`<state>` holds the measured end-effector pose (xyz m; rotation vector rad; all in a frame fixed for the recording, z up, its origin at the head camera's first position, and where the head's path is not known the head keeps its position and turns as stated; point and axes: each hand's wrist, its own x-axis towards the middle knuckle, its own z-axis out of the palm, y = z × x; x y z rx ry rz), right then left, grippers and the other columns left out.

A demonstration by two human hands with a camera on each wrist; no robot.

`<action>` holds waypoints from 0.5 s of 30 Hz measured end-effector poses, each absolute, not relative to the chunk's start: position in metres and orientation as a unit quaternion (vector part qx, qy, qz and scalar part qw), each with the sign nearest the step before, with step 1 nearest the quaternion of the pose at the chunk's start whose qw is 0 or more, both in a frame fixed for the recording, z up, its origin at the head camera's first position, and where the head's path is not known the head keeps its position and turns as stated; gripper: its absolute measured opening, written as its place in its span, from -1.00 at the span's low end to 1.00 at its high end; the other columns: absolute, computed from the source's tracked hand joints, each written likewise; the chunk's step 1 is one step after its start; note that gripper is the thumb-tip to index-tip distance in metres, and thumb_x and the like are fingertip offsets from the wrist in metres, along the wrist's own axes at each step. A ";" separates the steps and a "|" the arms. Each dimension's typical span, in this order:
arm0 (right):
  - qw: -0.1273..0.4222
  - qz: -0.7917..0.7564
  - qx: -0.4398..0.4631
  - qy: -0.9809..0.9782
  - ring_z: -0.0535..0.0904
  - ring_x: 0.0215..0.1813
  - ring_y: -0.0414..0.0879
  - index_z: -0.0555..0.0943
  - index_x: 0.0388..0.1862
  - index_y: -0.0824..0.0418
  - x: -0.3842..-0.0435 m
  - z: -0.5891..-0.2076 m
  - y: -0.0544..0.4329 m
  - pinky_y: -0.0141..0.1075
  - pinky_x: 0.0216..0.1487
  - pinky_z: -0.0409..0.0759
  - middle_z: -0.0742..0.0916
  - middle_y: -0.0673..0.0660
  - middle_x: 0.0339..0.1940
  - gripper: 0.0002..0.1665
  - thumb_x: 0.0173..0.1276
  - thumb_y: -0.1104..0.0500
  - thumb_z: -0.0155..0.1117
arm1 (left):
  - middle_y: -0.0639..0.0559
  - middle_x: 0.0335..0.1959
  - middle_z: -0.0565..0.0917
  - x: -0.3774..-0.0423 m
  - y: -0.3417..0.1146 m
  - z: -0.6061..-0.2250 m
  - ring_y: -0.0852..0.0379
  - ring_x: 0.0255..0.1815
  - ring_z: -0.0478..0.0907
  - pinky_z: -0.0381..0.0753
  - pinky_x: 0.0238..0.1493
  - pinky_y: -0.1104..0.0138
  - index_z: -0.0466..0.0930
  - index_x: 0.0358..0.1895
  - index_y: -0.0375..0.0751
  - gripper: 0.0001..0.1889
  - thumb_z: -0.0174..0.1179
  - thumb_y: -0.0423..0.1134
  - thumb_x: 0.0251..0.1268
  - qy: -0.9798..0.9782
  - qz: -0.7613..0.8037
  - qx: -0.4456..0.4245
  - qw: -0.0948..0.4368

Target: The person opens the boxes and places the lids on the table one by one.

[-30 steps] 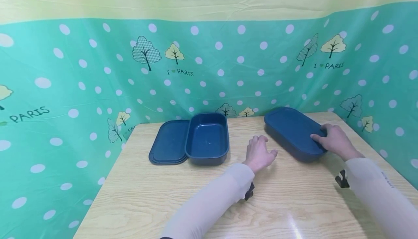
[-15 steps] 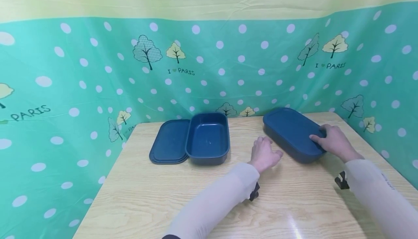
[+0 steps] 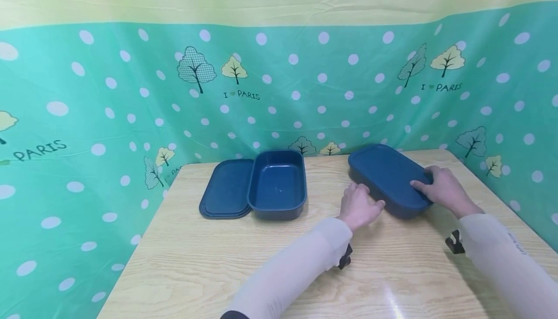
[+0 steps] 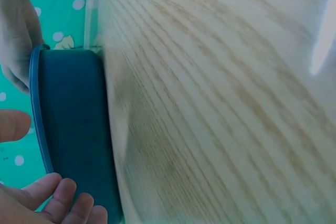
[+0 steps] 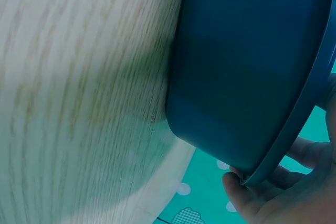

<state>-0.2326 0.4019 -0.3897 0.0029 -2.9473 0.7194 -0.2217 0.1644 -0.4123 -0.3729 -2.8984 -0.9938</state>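
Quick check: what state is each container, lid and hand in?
Lidded container: closed, right way up; seal tightness unclear.
Open container: uncovered, right way up.
Loose lid: flat on the table, beside the open container.
Left hand: loosely bent, near the lidded container; contact unclear.
Right hand: grips the lidded container at one end.

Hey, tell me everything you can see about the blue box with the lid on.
The lidded box is dark blue, smooth and plastic-looking: a long rectangle with rounded corners. Its lid hides the inside. It sits lid up and angled on the wooden table, right of the open box. The right hand grips its right edge, thumb on the lid. The left hand is at its long left side; whether it touches, I can't tell.
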 end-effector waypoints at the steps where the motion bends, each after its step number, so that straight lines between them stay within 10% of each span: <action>1: 0.054 0.237 0.000 -0.970 0.22 0.17 0.58 0.15 0.28 0.70 -0.233 -0.390 0.401 0.34 0.12 0.27 0.32 0.71 0.14 0.05 0.36 -0.26 0.08 | 0.12 -0.17 0.47 -0.221 0.165 -0.412 0.16 -0.07 0.43 0.45 -0.07 0.39 0.56 -0.02 -0.07 -0.50 0.28 0.18 0.09 -0.939 -0.322 -0.120 0.026; 15: 0.043 0.233 0.004 -0.972 0.25 0.17 0.57 0.17 0.27 0.71 -0.231 -0.387 0.391 0.33 0.11 0.30 0.34 0.71 0.14 0.08 0.34 -0.29 0.08 | 0.09 -0.15 0.47 -0.219 0.172 -0.414 0.18 -0.10 0.40 0.47 -0.06 0.38 0.57 0.03 -0.12 -0.45 0.17 0.24 0.18 -0.937 -0.327 -0.124 0.000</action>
